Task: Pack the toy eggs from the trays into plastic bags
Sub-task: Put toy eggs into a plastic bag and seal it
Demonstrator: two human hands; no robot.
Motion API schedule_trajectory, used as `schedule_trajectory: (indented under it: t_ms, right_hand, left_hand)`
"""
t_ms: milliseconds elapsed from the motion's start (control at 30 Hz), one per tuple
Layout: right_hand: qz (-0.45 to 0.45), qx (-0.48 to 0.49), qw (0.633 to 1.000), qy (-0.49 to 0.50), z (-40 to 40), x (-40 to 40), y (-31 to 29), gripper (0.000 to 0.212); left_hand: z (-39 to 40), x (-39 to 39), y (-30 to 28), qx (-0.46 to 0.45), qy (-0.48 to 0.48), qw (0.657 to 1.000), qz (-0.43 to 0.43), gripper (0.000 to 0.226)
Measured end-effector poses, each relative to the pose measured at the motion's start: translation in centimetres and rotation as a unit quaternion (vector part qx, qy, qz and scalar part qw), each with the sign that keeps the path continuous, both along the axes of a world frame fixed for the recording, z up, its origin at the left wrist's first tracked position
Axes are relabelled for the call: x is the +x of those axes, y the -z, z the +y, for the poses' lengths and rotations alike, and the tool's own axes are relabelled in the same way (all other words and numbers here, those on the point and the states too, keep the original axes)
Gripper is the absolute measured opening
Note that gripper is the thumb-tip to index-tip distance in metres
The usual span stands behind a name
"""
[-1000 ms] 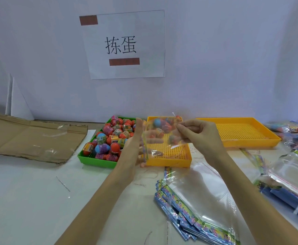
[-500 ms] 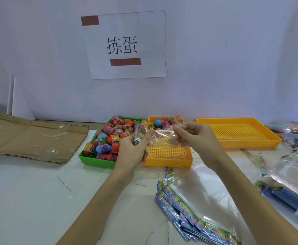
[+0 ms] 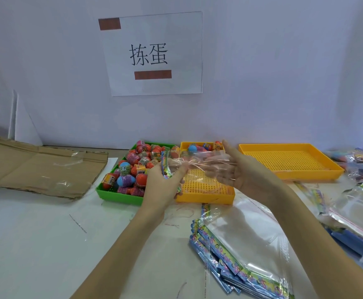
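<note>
I hold a clear plastic bag [image 3: 194, 167] above the small yellow tray [image 3: 206, 198]. My left hand [image 3: 163, 184] grips the bag's coloured header end. My right hand [image 3: 243, 173] has its fingers straight and stretched leftward, and clear film lies over them as if they are inside the bag's mouth. Many toy eggs [image 3: 133, 169] in red, blue and pink fill the green tray [image 3: 115, 194] just left of my left hand. A few more eggs [image 3: 194, 147] lie at the far end of the small yellow tray.
A large yellow tray [image 3: 335, 170] with nothing in it sits at the right back. A stack of flat bags [image 3: 241, 251] lies near my right forearm. More bags [image 3: 359, 208] are piled at the right edge. Flattened cardboard [image 3: 36, 169] covers the left back.
My right hand has stopped pinching the bag's edge, and its fingers are now straight under the film. My left hand has closed round the header, and the bag now lies flatter and lower.
</note>
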State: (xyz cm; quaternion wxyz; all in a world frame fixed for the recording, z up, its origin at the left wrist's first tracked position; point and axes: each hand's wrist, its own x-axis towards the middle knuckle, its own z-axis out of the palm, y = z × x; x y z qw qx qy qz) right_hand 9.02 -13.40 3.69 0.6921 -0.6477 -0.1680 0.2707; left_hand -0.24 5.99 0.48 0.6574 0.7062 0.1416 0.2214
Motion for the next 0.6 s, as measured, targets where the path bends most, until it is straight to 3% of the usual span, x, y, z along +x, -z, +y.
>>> schedule_trajectory:
  t_ms: [100,200,300,400,500,600]
  right_hand:
    - [-0.043,-0.037,0.996,-0.068,-0.17,-0.09,0.40,0.056]
    - [-0.044,-0.019,0.998,-0.037,-0.09,-0.19,0.82,0.034]
    - [-0.011,0.021,0.999,-0.028,-0.21,-0.17,0.58,0.032]
    - [-0.017,0.018,1.000,-0.005,-0.33,-0.29,0.39,0.030]
    - [-0.059,0.003,0.997,0.045,-0.26,-0.56,0.40,0.020]
    - [-0.064,0.004,0.997,0.052,-0.08,-0.89,0.23,0.021]
  left_hand:
    - [-0.02,-0.14,-0.01,0.005,0.023,1.000,-0.014,0.026]
    - [0.06,-0.11,-0.09,0.033,0.024,0.999,-0.013,0.041]
    - [-0.15,-0.09,-0.15,0.061,0.003,0.998,-0.003,0.059]
    - [-0.25,-0.28,-0.31,0.163,-0.055,0.984,-0.047,0.068]
    - [0.36,-0.51,-0.38,0.361,-0.043,0.920,-0.145,0.079]
    - [0.54,-0.59,0.01,0.594,-0.017,0.786,-0.171,0.078]
